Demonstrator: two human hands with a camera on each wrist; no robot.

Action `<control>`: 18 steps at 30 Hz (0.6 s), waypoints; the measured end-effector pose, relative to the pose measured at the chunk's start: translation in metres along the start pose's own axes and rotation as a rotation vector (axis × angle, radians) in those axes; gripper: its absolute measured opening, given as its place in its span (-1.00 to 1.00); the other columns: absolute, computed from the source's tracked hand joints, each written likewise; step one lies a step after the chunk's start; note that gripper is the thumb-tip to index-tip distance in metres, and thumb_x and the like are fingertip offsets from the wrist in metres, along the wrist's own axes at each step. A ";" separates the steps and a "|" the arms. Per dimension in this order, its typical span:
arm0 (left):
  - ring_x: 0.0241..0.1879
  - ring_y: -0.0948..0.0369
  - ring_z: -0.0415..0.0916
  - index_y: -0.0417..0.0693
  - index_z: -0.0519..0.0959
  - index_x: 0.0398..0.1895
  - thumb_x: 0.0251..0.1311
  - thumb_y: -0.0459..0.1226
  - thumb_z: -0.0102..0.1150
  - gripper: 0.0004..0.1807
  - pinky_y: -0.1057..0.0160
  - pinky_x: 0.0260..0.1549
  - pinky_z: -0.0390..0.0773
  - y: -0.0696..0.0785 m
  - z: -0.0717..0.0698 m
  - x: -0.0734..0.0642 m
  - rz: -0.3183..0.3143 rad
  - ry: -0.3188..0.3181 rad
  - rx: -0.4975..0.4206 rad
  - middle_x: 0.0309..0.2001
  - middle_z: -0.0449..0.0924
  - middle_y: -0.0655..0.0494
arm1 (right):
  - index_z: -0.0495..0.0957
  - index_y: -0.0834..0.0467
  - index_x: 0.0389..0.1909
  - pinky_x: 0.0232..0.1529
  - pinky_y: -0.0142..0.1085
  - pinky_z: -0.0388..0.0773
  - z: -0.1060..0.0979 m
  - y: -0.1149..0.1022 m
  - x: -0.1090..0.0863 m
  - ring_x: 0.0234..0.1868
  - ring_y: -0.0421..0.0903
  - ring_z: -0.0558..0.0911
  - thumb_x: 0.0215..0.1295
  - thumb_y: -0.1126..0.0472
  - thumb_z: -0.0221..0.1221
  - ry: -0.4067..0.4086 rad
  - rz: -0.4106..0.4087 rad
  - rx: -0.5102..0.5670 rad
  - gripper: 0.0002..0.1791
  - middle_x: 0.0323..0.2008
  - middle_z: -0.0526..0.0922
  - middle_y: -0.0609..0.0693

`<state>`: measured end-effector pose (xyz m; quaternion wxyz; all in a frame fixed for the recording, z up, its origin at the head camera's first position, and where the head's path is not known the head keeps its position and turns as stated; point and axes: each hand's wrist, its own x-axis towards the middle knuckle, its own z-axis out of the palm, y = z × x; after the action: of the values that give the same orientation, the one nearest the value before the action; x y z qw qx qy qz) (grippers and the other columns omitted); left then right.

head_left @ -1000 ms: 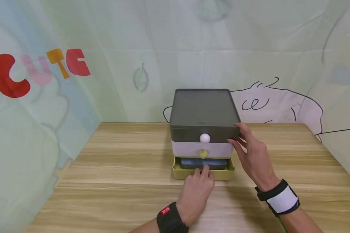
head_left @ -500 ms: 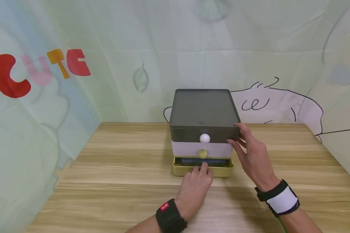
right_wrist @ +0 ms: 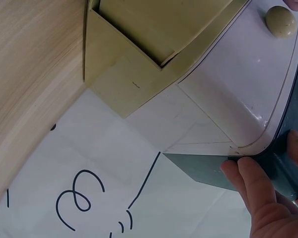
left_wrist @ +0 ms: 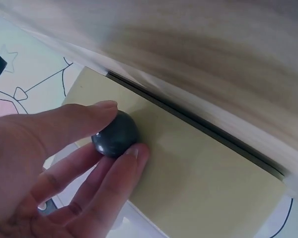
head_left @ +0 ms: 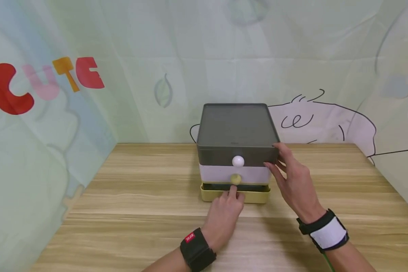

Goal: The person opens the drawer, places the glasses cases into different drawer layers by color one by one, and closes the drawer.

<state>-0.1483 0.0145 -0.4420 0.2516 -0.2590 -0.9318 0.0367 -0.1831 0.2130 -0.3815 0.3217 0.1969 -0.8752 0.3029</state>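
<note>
A small chest of stacked drawers stands at the middle of the table, dark grey unit (head_left: 238,126) on top, white drawer (head_left: 217,173) in the middle, yellow drawer (head_left: 255,196) at the bottom. The yellow drawer is partly pulled out, a dark bluish object (head_left: 217,187) inside it. My left hand (head_left: 224,211) pinches the drawer's dark round knob (left_wrist: 116,136) between thumb and fingers; one finger reaches up over the drawer's front edge in the head view. My right hand (head_left: 295,181) grips the front right corner of the grey unit, thumb below and fingers along the side.
A white knob (head_left: 238,161) sticks out of the grey front and a yellow knob (head_left: 236,179) out of the white one. The wood-grain table (head_left: 139,196) reaches back to a printed cloth backdrop (head_left: 132,75).
My left hand has moved away from me, and the yellow drawer has slid further in under the white one. The object inside shows less. My right hand keeps its place on the corner.
</note>
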 end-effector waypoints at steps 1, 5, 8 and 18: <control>-0.38 0.23 0.64 0.03 0.67 -0.19 0.06 -0.36 0.45 -0.75 0.31 -0.54 0.62 0.000 0.000 0.000 -0.005 0.000 -0.004 -0.20 0.59 0.07 | 0.30 0.14 0.35 -0.04 0.03 0.68 0.000 0.000 0.000 0.08 0.23 0.73 0.22 0.39 0.34 0.000 -0.001 0.001 -0.31 0.11 0.70 0.23; -0.41 0.23 0.62 0.01 0.67 -0.23 0.06 -0.39 0.45 -0.78 0.30 -0.55 0.60 -0.003 0.000 0.001 -0.029 -0.002 -0.037 -0.23 0.59 0.07 | 0.30 0.15 0.34 -0.03 0.04 0.67 0.000 0.000 0.000 0.08 0.23 0.73 0.22 0.40 0.34 0.001 -0.002 0.006 -0.31 0.11 0.70 0.23; -0.41 0.23 0.62 -0.01 0.67 -0.23 0.04 -0.40 0.47 -0.76 0.31 -0.55 0.60 -0.004 -0.001 0.002 -0.041 -0.016 -0.062 -0.24 0.61 0.06 | 0.30 0.15 0.34 -0.03 0.04 0.67 0.000 0.000 -0.001 0.08 0.22 0.73 0.21 0.40 0.34 0.001 -0.005 0.005 -0.30 0.11 0.70 0.23; -0.41 0.22 0.63 -0.03 0.68 -0.25 0.06 -0.40 0.45 -0.80 0.29 -0.54 0.63 -0.007 0.001 0.005 -0.048 0.005 -0.090 -0.25 0.64 0.04 | 0.30 0.17 0.33 -0.05 0.01 0.68 0.001 0.001 0.000 0.08 0.22 0.73 0.17 0.40 0.37 0.011 -0.019 -0.017 -0.28 0.10 0.70 0.25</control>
<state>-0.1561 0.0108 -0.4394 0.2427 -0.2477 -0.9379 -0.0117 -0.1843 0.2130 -0.3824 0.3310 0.2009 -0.8740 0.2935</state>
